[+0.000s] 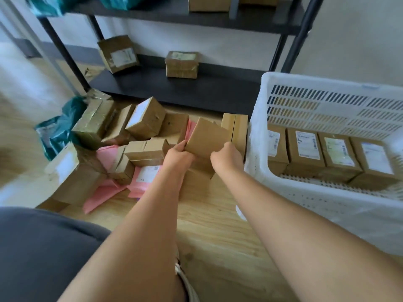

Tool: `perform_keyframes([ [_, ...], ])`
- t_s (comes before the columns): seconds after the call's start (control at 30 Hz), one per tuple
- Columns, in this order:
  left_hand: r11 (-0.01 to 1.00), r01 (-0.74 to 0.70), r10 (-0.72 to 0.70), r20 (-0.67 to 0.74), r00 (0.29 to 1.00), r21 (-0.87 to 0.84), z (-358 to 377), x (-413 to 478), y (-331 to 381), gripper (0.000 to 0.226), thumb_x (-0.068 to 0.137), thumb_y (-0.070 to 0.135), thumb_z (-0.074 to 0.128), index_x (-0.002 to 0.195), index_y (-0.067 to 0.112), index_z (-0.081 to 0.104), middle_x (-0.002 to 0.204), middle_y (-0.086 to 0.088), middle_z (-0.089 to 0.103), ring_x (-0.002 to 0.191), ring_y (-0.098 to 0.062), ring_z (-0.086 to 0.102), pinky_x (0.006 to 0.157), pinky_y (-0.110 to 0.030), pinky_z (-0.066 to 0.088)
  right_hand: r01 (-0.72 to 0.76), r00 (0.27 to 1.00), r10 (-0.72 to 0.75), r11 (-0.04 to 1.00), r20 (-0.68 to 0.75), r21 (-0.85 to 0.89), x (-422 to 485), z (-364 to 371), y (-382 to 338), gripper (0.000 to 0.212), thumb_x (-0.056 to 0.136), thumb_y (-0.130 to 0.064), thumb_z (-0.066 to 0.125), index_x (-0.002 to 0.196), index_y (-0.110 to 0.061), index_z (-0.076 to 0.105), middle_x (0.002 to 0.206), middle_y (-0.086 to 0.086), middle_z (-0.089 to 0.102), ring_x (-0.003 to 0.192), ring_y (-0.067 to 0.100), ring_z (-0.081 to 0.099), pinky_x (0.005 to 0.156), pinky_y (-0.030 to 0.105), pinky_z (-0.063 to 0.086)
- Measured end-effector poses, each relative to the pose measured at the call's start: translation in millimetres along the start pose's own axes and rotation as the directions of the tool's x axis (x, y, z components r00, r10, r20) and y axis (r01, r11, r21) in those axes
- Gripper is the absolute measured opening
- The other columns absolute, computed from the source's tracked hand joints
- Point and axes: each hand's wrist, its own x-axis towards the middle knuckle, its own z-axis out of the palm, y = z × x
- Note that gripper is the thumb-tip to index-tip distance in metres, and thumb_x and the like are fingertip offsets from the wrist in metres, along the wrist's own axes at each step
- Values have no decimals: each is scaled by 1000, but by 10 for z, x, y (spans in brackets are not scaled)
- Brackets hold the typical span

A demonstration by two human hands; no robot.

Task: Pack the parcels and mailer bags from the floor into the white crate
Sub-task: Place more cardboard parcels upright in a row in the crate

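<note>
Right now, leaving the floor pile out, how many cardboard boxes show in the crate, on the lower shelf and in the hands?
Crate boxes, one row in the white crate: 4
Shelf boxes on the lower shelf: 2
Held box, gripped by the left hand and right hand: 1
Total: 7

Your arms stretched forward. Left hand [178,154] grips box [207,138] at left edge; right hand [226,156] curls round its right corner.
</note>
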Motion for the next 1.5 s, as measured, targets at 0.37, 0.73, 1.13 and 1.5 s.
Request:
perform_keyframes([
  [0.37,927,-329,310,-125,942,-179,208,-693,1027,47,91,24,64,137,24,51,124,3,61,115,-18,56,83,-35,53,406,912,-383,893,-148,196,-205,-1447,-403,40,91,-36,56,129,-28,45,110,-14,54,92,10,55,61,21,38],
  [0.73,906,-263,262,-50,964,-331,856,-964,1608,34,87,33,69,117,17,65,106,-1,67,98,-16,64,94,-35,53,446,890,-453,844,-49,297,-283,-2598,120,56,80,-53,70,128,-32,49,128,-17,55,111,6,56,92,33,47],
  [1.13,932,-298,333,164,929,-204,1244,-956,1672,46,82,46,71,125,30,62,114,3,69,110,-21,62,101,-42,47,389,920,-373,907,-116,165,-262,-2819,562,48,97,-40,51,143,-28,44,132,-10,58,114,11,53,89,32,44],
  [1.5,836,-530,481,272,833,145,1602,-952,1643,77,86,25,71,145,47,25,119,8,59,103,-16,62,77,-35,57,277,961,-269,914,-70,296,-84,-2873,807,45,93,-31,60,135,-24,44,107,-5,68,92,13,69,88,40,57],
])
